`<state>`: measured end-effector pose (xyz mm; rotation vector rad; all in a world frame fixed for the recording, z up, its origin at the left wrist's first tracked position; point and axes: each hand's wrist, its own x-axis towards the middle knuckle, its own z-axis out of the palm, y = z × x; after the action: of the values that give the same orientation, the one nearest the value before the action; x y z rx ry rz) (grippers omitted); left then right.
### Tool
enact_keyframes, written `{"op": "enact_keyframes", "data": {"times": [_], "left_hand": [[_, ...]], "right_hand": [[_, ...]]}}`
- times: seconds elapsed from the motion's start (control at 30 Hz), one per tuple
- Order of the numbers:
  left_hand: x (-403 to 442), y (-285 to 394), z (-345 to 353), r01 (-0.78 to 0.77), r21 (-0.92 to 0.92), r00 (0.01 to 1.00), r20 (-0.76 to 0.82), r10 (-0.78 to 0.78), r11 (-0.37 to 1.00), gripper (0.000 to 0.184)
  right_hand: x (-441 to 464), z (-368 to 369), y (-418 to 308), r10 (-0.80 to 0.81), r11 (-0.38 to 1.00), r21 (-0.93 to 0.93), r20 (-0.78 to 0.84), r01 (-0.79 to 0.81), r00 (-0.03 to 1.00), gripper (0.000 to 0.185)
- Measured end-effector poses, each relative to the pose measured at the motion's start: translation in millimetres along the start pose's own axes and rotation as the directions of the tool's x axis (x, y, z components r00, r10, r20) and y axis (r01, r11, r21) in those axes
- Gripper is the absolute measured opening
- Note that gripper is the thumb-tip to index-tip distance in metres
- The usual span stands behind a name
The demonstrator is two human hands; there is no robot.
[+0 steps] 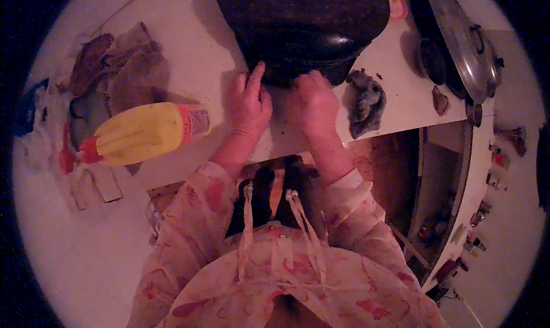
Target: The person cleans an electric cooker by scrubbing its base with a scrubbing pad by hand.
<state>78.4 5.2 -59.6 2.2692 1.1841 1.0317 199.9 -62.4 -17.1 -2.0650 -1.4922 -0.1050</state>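
Note:
A large, dark, glossy object (303,24), its kind unclear in the dim light, stands on the pale countertop (197,70) in front of me. At its near left edge is my left hand (249,102), fingers apart and the index finger stretched toward the dark side. My right hand (315,102) is curled closed against the near right edge; whatever its fingers hold, if anything, is hidden. Just right of that hand lies a crumpled grey rag (366,103). To the left, a yellow squeeze bottle (143,133) with a red cap shows beside my left hand.
A crumpled brownish cloth (129,70) lies at the left. On the right are a shiny metal lid (458,36), a small dark pan (431,62) and a small brown piece (440,100). Below the counter edge, an open shelf compartment (441,185) shows. Several small items line the far right.

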Motion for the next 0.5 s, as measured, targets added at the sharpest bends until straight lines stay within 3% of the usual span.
{"op": "enact_keyframes", "data": {"times": [0.17, 0.23, 0.33, 0.5], "left_hand": [[0, -3, 8, -0.035, 0.035, 0.999, -0.018, 0.036, 0.999, 0.052], [0, -2, 8, -0.045, 0.041, 0.998, -0.049, 0.047, 0.998, 0.051], [0, 0, 6, 0.025, -0.001, 0.999, 0.024, -0.025, 1.0, 0.05], [1, 1, 6, 0.005, 0.002, 1.0, -0.008, -0.005, 1.0, 0.053]], "right_hand": [[-2, 0, 23, 0.088, 0.996, -0.03, -0.052, -0.09, 0.995, 0.011], [1, 18, 16, -0.063, 0.995, -0.073, -0.008, 0.062, 0.998, 0.012], [6, 20, -6, -0.025, 1.0, 0.006, 0.066, 0.025, 0.998, 0.013], [-2, 1, 27, 0.021, 0.996, -0.084, -0.057, -0.026, 0.998, 0.01]]}}
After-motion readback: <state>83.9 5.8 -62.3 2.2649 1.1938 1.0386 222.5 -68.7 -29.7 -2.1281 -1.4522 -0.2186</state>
